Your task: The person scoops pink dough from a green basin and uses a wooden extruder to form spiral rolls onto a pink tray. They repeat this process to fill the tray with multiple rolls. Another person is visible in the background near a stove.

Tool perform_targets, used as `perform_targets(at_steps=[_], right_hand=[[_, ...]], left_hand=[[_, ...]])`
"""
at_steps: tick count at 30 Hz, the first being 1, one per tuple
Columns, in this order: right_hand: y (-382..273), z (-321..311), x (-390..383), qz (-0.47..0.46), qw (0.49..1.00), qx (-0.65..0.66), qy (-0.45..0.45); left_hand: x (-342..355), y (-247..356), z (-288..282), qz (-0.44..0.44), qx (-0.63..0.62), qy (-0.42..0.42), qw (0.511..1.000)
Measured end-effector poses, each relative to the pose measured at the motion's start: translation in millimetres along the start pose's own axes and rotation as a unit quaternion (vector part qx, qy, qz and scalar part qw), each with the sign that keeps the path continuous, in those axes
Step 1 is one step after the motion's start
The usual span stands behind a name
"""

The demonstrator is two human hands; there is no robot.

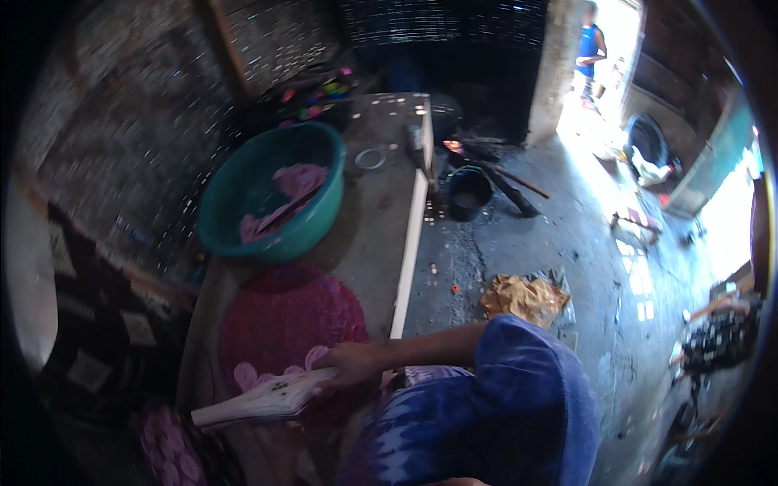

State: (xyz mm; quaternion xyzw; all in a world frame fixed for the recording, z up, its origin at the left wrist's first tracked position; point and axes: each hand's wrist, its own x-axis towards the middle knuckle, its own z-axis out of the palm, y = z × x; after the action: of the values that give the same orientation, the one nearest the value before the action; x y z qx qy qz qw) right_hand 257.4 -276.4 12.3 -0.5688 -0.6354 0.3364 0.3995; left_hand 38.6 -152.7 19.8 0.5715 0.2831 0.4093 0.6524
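Right hand [347,364] grips 1 pale flat object [259,402]; left hand: state cannot tell. Green basin [312,224] sits beyond maroon mat [296,320].

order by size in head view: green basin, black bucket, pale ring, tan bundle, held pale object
1. Green basin
2. Tan bundle and held pale object: too alike to rank
3. Black bucket
4. Pale ring

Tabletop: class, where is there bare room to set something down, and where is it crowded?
Bare: a patch of tabletop bordered by the green basin and dark red mat on the left, the pale edge strip on the right and the pale ring beyond. Crowded: the near end, where the right hand holds a pale board-like piece near the mat.
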Motion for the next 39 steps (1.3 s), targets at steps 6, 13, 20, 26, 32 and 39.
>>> perform_targets(at_steps=[6,13,20,26,32,39], right_hand=[[-31,-4,1,-0.13,0.988,-0.084,-0.02],[-64,-67,24,-0.174,0.966,-0.157,-0.107],[-35,-77,82,-0.356,0.927,-0.1,-0.062],[-161,-59,46,-0.622,0.763,-0.106,-0.142],[-178,-56,48,-0.554,0.803,-0.122,-0.186],[-159,-132,54,-0.387,0.921,-0.032,-0.024]], left_hand=[[-34,-34,-30,-0.133,0.119,-0.015,0.984],[-23,-18,-15,-0.112,0.167,-0.045,0.979],[7,18,36,-0.005,0.208,-0.12,0.971],[5,57,36,0.077,0.351,-0.178,0.916],[-10,95,41,0.217,0.572,-0.263,0.746],[16,99,21,0.283,0.654,-0.247,0.657]])
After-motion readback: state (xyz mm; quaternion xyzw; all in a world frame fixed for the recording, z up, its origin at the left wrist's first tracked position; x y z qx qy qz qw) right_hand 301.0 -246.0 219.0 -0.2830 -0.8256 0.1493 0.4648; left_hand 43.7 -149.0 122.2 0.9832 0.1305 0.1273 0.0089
